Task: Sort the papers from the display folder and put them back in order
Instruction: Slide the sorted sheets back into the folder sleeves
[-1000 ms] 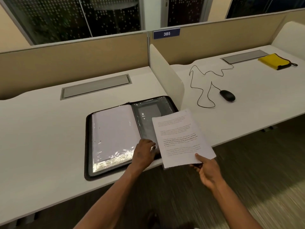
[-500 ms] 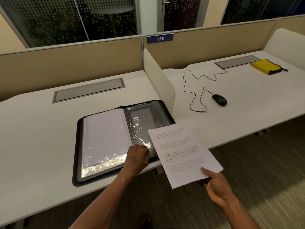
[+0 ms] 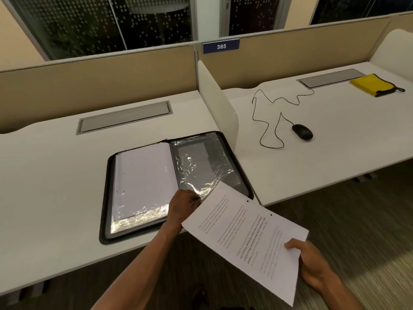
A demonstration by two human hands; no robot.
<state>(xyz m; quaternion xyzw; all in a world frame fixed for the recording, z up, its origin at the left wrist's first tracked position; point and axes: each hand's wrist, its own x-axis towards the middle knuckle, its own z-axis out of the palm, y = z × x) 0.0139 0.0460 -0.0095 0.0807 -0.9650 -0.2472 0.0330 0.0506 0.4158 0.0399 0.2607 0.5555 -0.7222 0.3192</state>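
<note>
A: So where did the sort stand?
B: Early. Display folder [image 3: 178, 184] lay open on the table [image 3: 49, 175]; right hand [image 3: 312, 262] pinched one sheet [image 3: 243, 238] off the edge, left hand [image 3: 182, 208] gripped an empty sleeve [image 3: 201, 166]. Refiling remained.

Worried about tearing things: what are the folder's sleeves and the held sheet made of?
The sleeves look like thin clear plastic film: glossy, wrinkled, with bright glare. The sheet in the right hand looks like plain matte paper, printed, with punched holes.
</note>
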